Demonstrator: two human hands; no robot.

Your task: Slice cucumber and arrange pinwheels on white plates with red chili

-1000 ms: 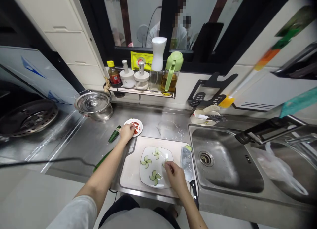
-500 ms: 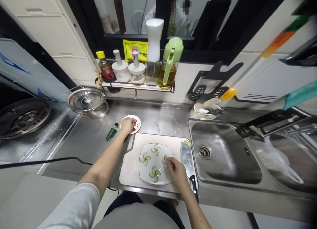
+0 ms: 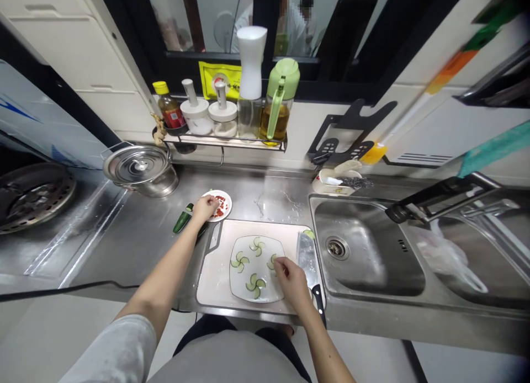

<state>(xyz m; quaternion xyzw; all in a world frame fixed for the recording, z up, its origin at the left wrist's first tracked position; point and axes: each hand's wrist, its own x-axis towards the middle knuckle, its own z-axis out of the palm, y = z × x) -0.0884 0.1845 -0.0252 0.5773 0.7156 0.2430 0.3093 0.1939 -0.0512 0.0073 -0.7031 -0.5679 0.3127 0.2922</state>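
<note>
Over the left rim of a small white plate [image 3: 227, 213] with chopped red pieces [image 3: 221, 201], my left hand [image 3: 204, 208] is closed in a pinch. Anything between its fingertips is too small to make out. My right hand [image 3: 292, 282] hovers at the right edge of a large squarish plate [image 3: 236, 286], fingers curled together beside a group of cucumber slices [image 3: 272, 261]; their grip is hidden. More slices lie there in pinwheel shapes [image 3: 255, 285]. Underneath is a pale cutting board [image 3: 206, 286], with a cleaver [image 3: 307, 259] lying along its right side.
Cucumber pieces [image 3: 181, 222] lie left of the small plate. A lidded steel pot [image 3: 159, 185] stands at the back left. Seasoning jars [image 3: 223, 118] and an oil bottle [image 3: 282, 90] fill a wall rack. The sink [image 3: 372, 256] and tap [image 3: 439, 198] are on the right.
My left hand has drawn slightly left across the small plate, uncovering more red pieces. My right hand stays by the right-hand slices. The whole view has shifted a little.
</note>
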